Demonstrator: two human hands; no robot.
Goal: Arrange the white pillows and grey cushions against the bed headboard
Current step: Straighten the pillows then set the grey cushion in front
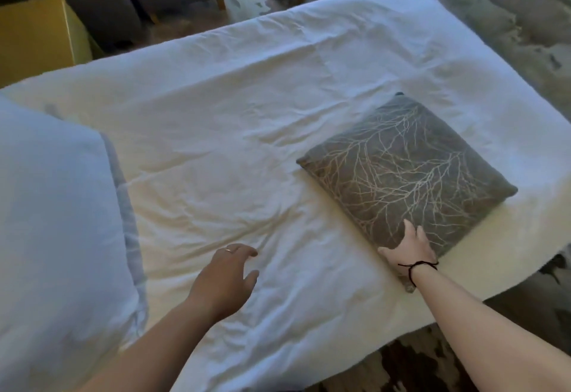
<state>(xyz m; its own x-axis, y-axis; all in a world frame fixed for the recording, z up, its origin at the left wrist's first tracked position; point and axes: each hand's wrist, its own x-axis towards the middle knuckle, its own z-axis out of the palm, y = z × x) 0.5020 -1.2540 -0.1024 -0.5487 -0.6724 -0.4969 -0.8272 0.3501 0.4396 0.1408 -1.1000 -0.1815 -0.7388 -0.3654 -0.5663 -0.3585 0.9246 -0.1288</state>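
The grey cushion (pixel 408 172) lies flat on the white duvet (pixel 216 132) of the bed, toward the right-hand side and near the bed's near edge, turned so one corner points at the person. It is square, plump in the middle and thin at the seams, with a pale branching pattern over a woven-looking cover. It should be light and soft, yielding under any pinch, and the fabric looks to have enough tooth not to slip. A corner grip would let it droop and swing; taking an edge with fingers underneath and thumb on top, or one hand on each of two opposite sides, would likely keep it square for standing up.

The right hand (pixel 409 245) rests on the cushion's near corner, fingers fairly straight and spread on the cover, thumb out to the left along the edge; it presses rather than grips. A dark cord circles that wrist.

The left hand (pixel 230 271) hovers low over the duvet, well apart from the cushion, fingers loosely bent and holding nothing, a ring on one finger.

At the left edge a white pillow (pixel 58 221) lies bulky and rumpled; it is probably heavier, floppier and best lifted with both hands. The headboard is not in view.
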